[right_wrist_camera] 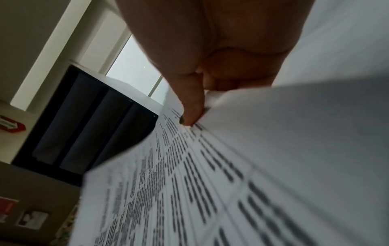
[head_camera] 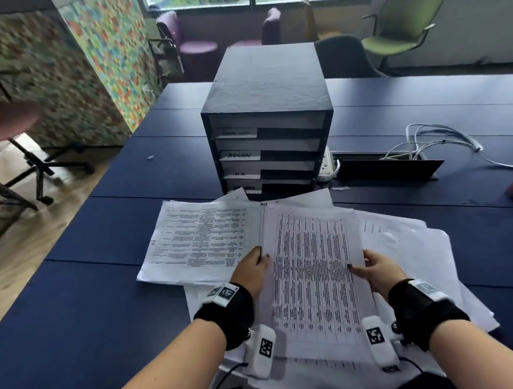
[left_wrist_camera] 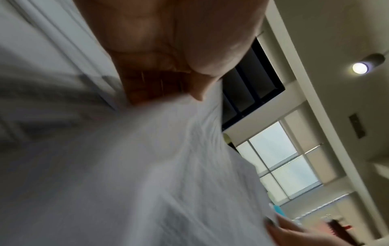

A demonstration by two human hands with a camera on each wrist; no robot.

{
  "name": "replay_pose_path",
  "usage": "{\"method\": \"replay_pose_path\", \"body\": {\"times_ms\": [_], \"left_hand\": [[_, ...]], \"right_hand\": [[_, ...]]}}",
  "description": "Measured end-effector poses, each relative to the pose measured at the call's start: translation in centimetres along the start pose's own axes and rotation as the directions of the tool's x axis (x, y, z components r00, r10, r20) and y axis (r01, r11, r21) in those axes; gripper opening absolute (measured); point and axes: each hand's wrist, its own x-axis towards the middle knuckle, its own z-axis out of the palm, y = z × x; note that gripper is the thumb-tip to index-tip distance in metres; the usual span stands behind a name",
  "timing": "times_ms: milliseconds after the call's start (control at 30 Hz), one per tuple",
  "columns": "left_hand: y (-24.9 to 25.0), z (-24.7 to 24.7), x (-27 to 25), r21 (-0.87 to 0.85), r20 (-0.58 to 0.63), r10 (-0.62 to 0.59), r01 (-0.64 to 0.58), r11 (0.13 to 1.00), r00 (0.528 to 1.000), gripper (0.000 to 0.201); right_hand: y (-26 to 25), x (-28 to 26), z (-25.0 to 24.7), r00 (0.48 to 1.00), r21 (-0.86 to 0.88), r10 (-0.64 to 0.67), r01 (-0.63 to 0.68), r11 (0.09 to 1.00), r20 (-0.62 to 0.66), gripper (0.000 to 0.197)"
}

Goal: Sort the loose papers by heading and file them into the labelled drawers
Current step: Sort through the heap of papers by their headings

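A dark blue panelled table (head_camera: pixel 116 230) fills the room's middle; purple tub armchairs (head_camera: pixel 191 47) sit at twelve o'clock under a window (head_camera: pixel 211 3), a green chair (head_camera: pixel 399 36) at one.

The drawer unit (head_camera: pixel 266 122) stood on the worktop (head_camera: pixel 97 277), loose papers (head_camera: pixel 202 241) spread before it. Cables (head_camera: pixel 441 138) lay to its right, chairs (head_camera: pixel 399 36) behind.

Soft daylight from the window strip (head_camera: pixel 277 3) behind the tall black cardboard drawer cabinet (head_camera: pixel 266 116) lights the head view evenly, with faint shadows; left of the cabinet the edges smear and bend. Both wrist views are dimmer and motion-blurred, and a round ceiling lamp (left_wrist_camera: pixel 360 67) glares.
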Motion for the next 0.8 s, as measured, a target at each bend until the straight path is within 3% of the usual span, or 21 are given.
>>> {"method": "replay_pose_path", "body": {"times_ms": [100, 200, 267, 333, 400, 467, 567, 733, 800], "left_hand": [[-2.1, -2.0, 1.4, 0.061, -0.169, -0.052, 0.063, 0.996, 0.984, 0.017], [-4.7, -5.3, 2.3, 0.285, -0.35, -0.173, 0.28, 0.917, 0.921, 0.023], [-6.4, -8.1, 2.3, 0.191, -0.485, -0.31, 0.445, 0.875, 0.818, 0.031], [-8.3, -10.9, 2.0, -0.054, -0.593, -0.475, 0.557, 0.829, 0.65, 0.042], [-9.8, -12.8, 1.1, -0.3, -0.591, -0.637, 0.599, 0.743, 0.495, 0.051], [-10.6, -13.7, 0.4, -0.413, -0.56, -0.705, 0.591, 0.693, 0.434, 0.063], [-11.2, -14.1, 0.5, -0.481, -0.524, -0.697, 0.505, 0.717, 0.489, 0.072], [-10.2, -13.5, 0.4, -0.416, -0.535, -0.57, 0.393, 0.82, 0.623, 0.038], [-9.1, -13.2, 0.1, -0.362, -0.604, -0.471, 0.306, 0.881, 0.643, 0.03]], "right_hand": [[0.0, -0.3, -0.4, 0.995, -0.093, -0.05, 0.042, 0.995, -0.082, 0.021], [0.2, -0.5, -0.6, 0.991, -0.124, -0.066, 0.051, 0.991, -0.121, 0.016], [0.2, -0.6, -0.6, 0.991, -0.135, -0.072, 0.056, 0.989, -0.117, 0.015], [0.4, -0.5, -0.7, 0.99, -0.135, -0.076, 0.06, 0.989, -0.116, 0.015], [0.7, -0.5, -0.7, 0.991, -0.123, -0.073, 0.06, 0.991, -0.109, 0.015], [0.9, -0.4, -0.7, 0.991, -0.124, -0.078, 0.065, 0.99, -0.105, 0.016], [1.0, -0.7, -0.8, 0.989, -0.131, -0.106, 0.092, 0.987, -0.103, 0.016], [1.4, -1.1, -0.7, 0.989, -0.012, -0.103, 0.102, 0.995, -0.111, 0.01], [1.6, -1.3, -0.8, 0.993, 0.073, -0.071, 0.078, 0.994, -0.098, 0.013]]}}
